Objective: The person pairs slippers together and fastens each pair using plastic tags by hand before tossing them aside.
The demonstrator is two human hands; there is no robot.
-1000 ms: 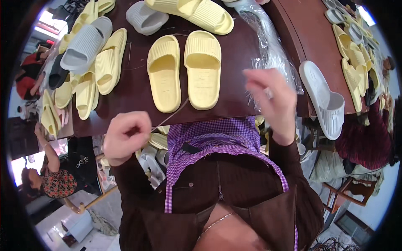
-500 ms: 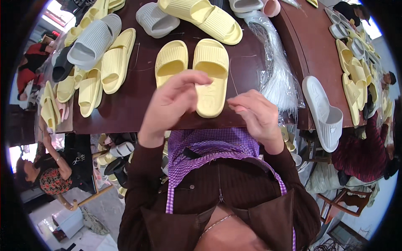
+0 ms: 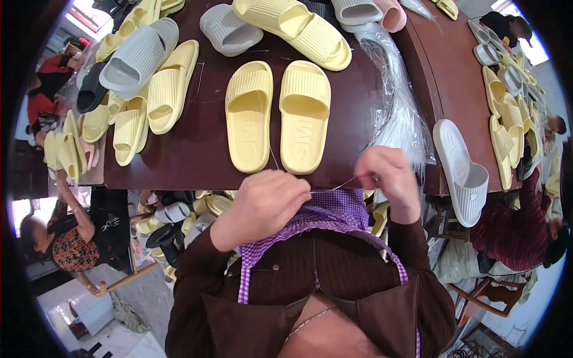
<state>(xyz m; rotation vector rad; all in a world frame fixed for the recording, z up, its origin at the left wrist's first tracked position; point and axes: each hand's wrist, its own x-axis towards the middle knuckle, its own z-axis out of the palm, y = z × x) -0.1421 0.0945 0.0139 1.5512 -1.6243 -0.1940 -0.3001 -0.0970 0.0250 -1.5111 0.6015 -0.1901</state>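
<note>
Two yellow slide sandals, a left one and a right one, lie side by side on the dark red table, open heels toward me. My left hand is closed just in front of their heels, pinching a thin strand. That strand stretches across to my right hand, whose fingers are closed on its other end. A fine line also runs up from my left hand between the two slides; whether it is the same strand I cannot tell.
A bundle of whitish strands in transparent plastic lies to the right. A grey slide hangs over the table edge there. More yellow slides and a grey slide pile up at left. A person sits at far left.
Both hands have come back toward me, off the slides, and my right hand has moved right. The strand now shows drawn out between them. Both slides are fully uncovered.
</note>
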